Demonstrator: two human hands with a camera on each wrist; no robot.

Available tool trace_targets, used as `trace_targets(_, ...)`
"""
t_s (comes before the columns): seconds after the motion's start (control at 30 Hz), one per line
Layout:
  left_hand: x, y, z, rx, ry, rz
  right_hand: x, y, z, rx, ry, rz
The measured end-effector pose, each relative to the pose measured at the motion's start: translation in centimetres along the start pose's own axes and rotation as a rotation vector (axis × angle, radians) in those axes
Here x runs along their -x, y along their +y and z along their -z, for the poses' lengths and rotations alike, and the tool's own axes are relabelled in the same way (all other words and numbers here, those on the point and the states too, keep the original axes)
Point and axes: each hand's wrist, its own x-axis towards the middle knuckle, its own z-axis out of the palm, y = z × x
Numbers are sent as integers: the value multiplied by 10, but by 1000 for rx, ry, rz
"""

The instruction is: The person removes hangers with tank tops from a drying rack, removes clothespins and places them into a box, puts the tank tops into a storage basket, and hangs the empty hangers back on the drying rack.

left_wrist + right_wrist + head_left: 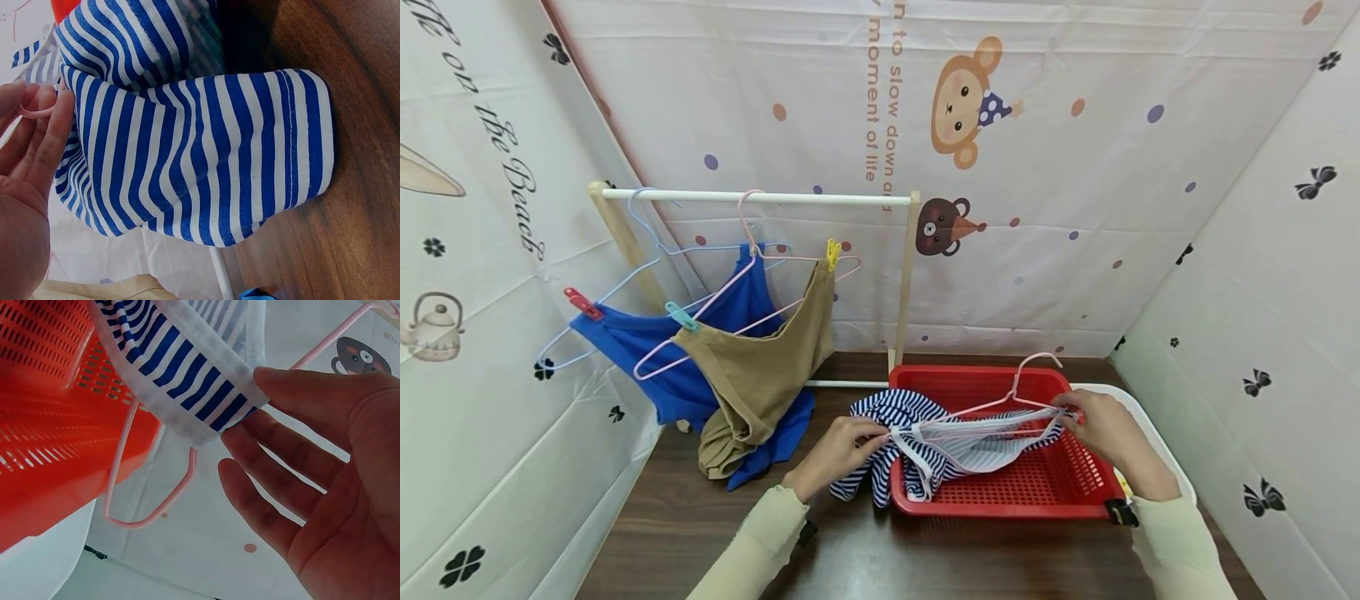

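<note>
A blue-and-white striped garment [898, 407] with white trim is draped across a red basket, one part hanging over its left side. A pink clothes hanger [1018, 377] lies along the garment's trimmed opening, its hook pointing up. My left hand [842, 450] pinches the hanger's left end, and the rounded pink tip [37, 114] shows between thumb and fingers in the left wrist view. With thumb and fingertips my right hand [1108, 433] pinches the garment's white-trimmed edge [247, 394]. In the right wrist view the hanger's other end [150, 520] sticks out below that edge.
The red basket [1000, 510] stands on the dark wooden table [865, 567], with a white container [1165, 446] behind its right side. At left, a rack [820, 198] bears a blue garment [625, 333] and a khaki garment [752, 358], clipped to hangers.
</note>
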Motion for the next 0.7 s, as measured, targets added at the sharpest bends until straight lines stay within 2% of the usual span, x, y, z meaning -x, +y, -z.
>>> trace_targets(0.33, 0, 0, 0, 7, 6, -17, 3, 7, -3, 0, -19, -47)
trace_targets(0.57, 0, 0, 1, -5, 21, -57, 3, 14, -2, 13, 20, -3)
trace_targets(0.7, 0, 0, 0, -1, 22, -59, 3, 17, -1, 24, 36, 4)
